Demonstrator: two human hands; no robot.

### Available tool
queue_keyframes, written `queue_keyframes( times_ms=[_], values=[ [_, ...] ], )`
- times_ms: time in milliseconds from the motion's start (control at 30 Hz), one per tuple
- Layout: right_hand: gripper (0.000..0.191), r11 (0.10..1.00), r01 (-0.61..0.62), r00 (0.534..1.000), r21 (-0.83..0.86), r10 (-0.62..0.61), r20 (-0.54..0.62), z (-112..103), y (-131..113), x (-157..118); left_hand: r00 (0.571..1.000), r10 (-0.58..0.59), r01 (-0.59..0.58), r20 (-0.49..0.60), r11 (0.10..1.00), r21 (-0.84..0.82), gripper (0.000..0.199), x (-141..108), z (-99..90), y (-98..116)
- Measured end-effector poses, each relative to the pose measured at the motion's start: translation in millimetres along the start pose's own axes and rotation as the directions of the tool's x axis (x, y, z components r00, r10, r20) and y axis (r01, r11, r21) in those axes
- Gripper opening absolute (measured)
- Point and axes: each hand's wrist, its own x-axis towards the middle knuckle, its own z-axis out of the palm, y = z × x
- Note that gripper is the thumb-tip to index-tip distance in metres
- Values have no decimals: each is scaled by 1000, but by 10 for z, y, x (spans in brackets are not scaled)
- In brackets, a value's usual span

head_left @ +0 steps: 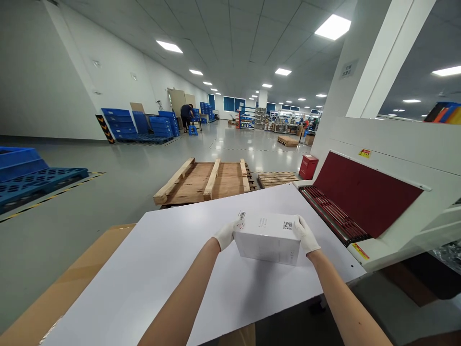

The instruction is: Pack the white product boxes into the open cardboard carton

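Note:
A white carton (268, 245) with a QR code and small print on its top is gripped from both sides over the white tabletop (173, 269). My left hand (226, 234), in a white glove, presses against its left end. On the opposite end, my right hand (307, 236), gloved too, clasps the box near the QR code. Fingers of both hands are partly hidden behind the carton. A shadow falls on the table in front of it; whether its base touches the tabletop I cannot tell.
At the right stands a white machine (403, 178) with a dark red curtain (363, 192) and a roller conveyor (333, 214). Wooden pallets (194, 182) lie beyond the table. Flattened cardboard (82, 269) is at the left. A person (186, 115) bends near blue crates (118, 124).

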Motion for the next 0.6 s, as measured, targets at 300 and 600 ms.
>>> queue_keyframes(
  times_ms=[300, 600],
  values=[
    [48, 893, 116, 992, -434, -86, 90, -61, -377, 83, 992, 98, -113, -85, 973, -200, 63, 75, 29, -314],
    [71, 370, 485, 871, -792, -121, 476, 909, -895, 41, 977, 186, -190, -104, 981, -32, 60, -43, 18, -361]
  ],
)
